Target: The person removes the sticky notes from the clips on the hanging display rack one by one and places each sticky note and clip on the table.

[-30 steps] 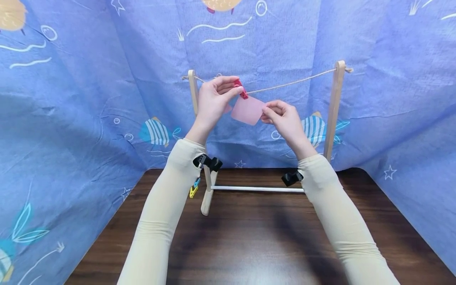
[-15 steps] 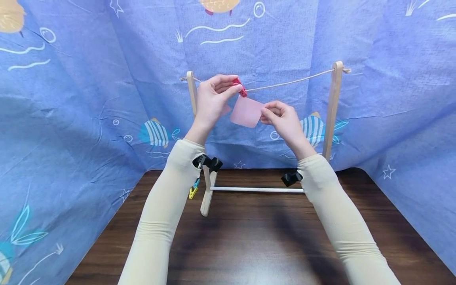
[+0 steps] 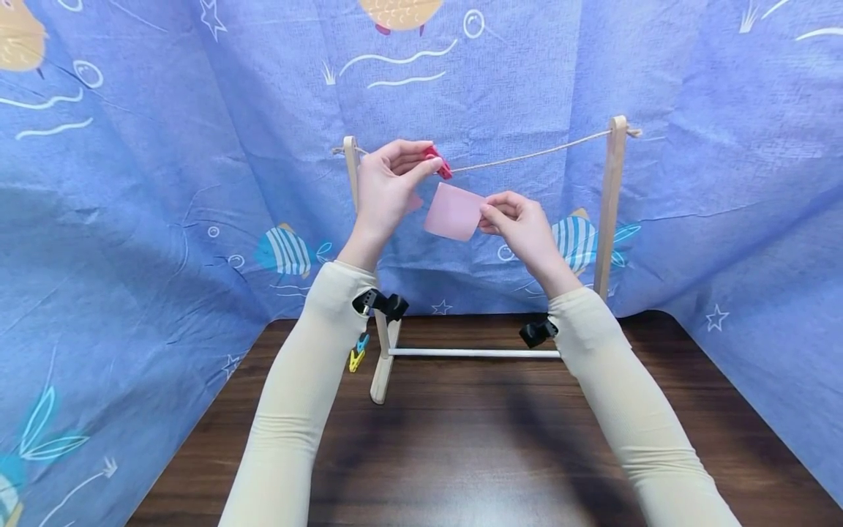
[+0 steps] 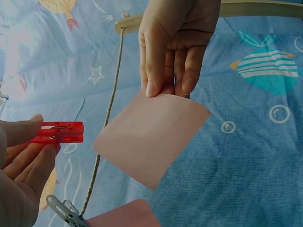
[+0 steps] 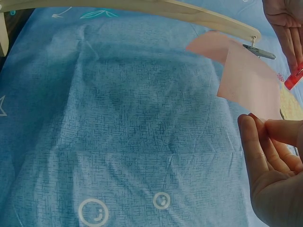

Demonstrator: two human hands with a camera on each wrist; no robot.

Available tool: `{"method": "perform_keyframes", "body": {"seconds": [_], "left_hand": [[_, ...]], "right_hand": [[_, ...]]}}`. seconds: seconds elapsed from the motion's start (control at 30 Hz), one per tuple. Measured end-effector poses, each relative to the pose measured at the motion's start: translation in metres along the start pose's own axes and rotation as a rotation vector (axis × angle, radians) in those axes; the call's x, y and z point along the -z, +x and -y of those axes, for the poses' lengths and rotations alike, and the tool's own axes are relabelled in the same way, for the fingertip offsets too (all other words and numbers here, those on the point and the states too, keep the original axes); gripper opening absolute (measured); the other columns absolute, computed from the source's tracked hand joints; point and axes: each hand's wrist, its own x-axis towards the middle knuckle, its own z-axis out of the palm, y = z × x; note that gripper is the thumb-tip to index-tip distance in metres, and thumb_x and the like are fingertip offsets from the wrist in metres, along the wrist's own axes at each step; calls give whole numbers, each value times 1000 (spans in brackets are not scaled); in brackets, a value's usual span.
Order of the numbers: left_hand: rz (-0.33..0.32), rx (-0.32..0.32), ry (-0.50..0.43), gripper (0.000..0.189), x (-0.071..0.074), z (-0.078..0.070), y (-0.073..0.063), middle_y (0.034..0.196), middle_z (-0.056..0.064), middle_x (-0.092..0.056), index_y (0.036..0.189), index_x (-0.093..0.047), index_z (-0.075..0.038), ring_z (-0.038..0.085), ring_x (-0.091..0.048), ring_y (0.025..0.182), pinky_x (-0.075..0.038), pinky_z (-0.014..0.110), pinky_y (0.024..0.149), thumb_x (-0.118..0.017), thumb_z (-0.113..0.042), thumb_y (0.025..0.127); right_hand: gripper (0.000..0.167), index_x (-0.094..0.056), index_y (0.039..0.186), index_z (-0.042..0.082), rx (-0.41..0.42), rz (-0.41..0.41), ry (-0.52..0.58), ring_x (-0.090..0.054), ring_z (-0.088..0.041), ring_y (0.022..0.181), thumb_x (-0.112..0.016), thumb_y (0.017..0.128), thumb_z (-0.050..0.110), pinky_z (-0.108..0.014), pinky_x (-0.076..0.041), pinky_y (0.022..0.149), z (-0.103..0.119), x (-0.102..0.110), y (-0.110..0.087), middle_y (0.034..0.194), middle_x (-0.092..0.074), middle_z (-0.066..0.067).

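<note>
My left hand (image 3: 384,187) pinches a red clothespin (image 3: 438,162) between thumb and fingers, near the rope (image 3: 527,155). In the left wrist view the clothespin (image 4: 59,132) is apart from the paper. A square pink sheet of paper (image 3: 454,212) hangs tilted from my right hand (image 3: 523,228), which pinches its right edge. The left wrist view has this sheet (image 4: 151,137) in front of the rope. Below it, a grey metal clip (image 4: 66,210) sits on the rope with a second pink sheet (image 4: 128,216), which my left hand mostly hides in the head view.
The rope runs between two wooden posts (image 3: 609,205) of a stand, joined low down by a white rod (image 3: 474,353). A blue clip (image 3: 362,342) and a yellow clip (image 3: 356,360) show by the left post. A blue patterned cloth (image 3: 500,88) surrounds the brown table (image 3: 448,446).
The red clothespin, earlier at the sheet's top corner, has moved slightly up and left from it, leaving a gap. The pink sheet has come slightly lower with my right hand.
</note>
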Motion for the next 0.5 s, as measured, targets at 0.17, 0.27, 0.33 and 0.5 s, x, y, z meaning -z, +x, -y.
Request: {"method": "perform_keyframes", "body": {"seconds": [0.17, 0.27, 0.33, 0.5], "left_hand": [[20, 28, -22, 34, 1, 1, -1, 103, 14, -74, 116, -69, 7, 20, -70, 98, -54, 31, 92, -80, -3, 86], [31, 42, -20, 36, 3, 3, -2, 107, 14, -72, 119, -68, 5, 20, -69, 102, -53, 30, 94, -79, -5, 87], [38, 52, -20, 36, 4, 4, -3, 108, 14, -72, 120, -68, 3, 20, -68, 103, -53, 31, 94, -79, -6, 87], [59, 110, -14, 36, 9, 7, -8, 111, 12, -71, 122, -69, -1, 20, -68, 104, -56, 32, 90, -79, -10, 88]], "right_hand": [[23, -66, 111, -5, -8, -8, 7, -70, -16, 83, -66, 99, 14, -29, -59, 81, 0, 0, -1, 95, -73, -8], [23, -66, 111, -6, -11, -8, 13, -70, -17, 84, -66, 99, 14, -28, -59, 81, -2, 1, -2, 96, -74, -9], [24, -66, 112, -6, -5, -4, 10, -71, -20, 87, -66, 100, 15, -28, -59, 81, -3, 3, -3, 97, -74, -10], [28, -66, 114, -5, 1, 12, -26, -71, -25, 92, -65, 100, 20, -33, -59, 84, -4, 5, -8, 100, -74, -9]]}}
